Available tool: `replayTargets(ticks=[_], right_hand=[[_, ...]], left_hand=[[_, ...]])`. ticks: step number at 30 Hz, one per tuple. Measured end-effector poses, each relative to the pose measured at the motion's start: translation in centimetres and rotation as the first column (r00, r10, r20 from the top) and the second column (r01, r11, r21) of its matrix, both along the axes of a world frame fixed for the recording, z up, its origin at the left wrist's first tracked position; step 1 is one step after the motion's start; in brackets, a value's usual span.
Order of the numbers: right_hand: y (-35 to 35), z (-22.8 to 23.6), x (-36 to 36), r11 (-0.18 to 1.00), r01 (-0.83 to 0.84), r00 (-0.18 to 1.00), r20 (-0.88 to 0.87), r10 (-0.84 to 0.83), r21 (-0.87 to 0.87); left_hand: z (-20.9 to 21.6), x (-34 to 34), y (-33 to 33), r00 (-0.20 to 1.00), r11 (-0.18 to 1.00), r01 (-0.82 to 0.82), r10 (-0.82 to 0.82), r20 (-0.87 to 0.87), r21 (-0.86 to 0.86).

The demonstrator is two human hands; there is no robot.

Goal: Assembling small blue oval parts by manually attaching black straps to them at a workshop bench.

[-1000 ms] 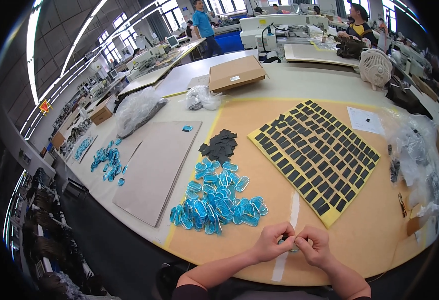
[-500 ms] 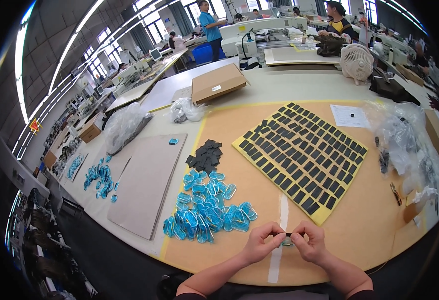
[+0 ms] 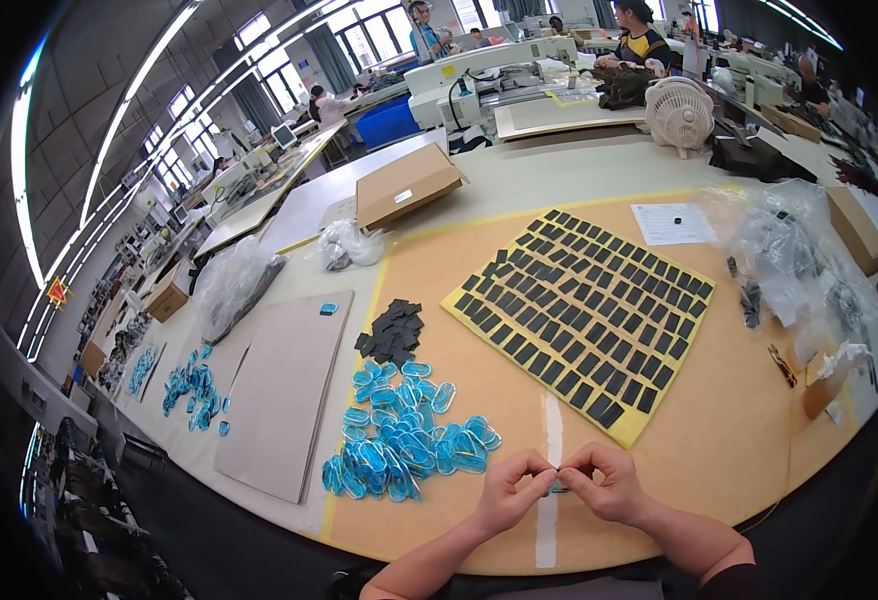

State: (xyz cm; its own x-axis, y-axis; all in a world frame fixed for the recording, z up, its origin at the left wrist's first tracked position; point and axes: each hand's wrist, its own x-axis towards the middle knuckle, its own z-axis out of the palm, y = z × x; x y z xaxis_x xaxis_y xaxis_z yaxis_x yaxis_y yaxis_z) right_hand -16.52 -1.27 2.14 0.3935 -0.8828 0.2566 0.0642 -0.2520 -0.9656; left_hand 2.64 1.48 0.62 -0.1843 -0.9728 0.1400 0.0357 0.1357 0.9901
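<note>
Near the front edge of the table, my left hand (image 3: 511, 492) and my right hand (image 3: 604, 486) meet with thumbs and forefingers pinched together. Between their fingertips is a small black piece, mostly hidden now. Just beneath the fingertips shows a bit of something blue-green (image 3: 559, 488); whether it is joined to the black piece, I cannot tell. To the left of my hands lies a heap of blue oval patches with pale rims (image 3: 399, 440). Beyond my hands, a yellow-edged board (image 3: 631, 436) carries rows of small black rectangular pieces (image 3: 569, 382).
A loose pile of black pieces (image 3: 392, 332) lies behind the blue heap. Left of it are a grey board (image 3: 284, 400) and more blue patches (image 3: 192, 388). Plastic bags (image 3: 774, 250), snips (image 3: 782, 366) and a paper sheet (image 3: 674, 224) lie right. A carton (image 3: 409, 187) and fan (image 3: 679, 115) stand farther back.
My fingertips have closed together, covering the black piece that showed between them before. The whole view has shifted a little, moving the table contents leftward in the picture.
</note>
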Motion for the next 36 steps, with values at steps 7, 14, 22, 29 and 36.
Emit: replayTargets(ticks=[7,14,22,29,36], right_hand=[[-0.07,-0.09,-0.2,1.0,0.007,1.0,0.027,-0.007,-0.018],[-0.04,-0.15,-0.35,1.0,-0.01,0.999,0.036,0.01,0.004],[0.06,-0.49,-0.16,0.999,0.0,0.999,0.033,-0.002,0.039],[0.16,-0.36,-0.24,0.996,-0.025,1.0,0.017,0.024,0.085],[0.23,-0.42,-0.24,0.997,-0.022,0.999,0.042,0.019,0.068]], left_hand=[[-0.36,0.02,-0.09,1.0,0.995,0.011,-0.009,0.028,-0.097],[0.06,-0.23,0.02,1.0,0.997,0.009,-0.008,0.013,-0.081],[0.0,-0.42,0.27,0.999,0.999,-0.027,0.027,-0.019,-0.024],[0.32,-0.65,0.38,0.999,0.998,-0.049,0.049,-0.004,-0.029],[0.17,-0.59,0.41,0.999,0.997,-0.028,0.029,0.019,-0.072]])
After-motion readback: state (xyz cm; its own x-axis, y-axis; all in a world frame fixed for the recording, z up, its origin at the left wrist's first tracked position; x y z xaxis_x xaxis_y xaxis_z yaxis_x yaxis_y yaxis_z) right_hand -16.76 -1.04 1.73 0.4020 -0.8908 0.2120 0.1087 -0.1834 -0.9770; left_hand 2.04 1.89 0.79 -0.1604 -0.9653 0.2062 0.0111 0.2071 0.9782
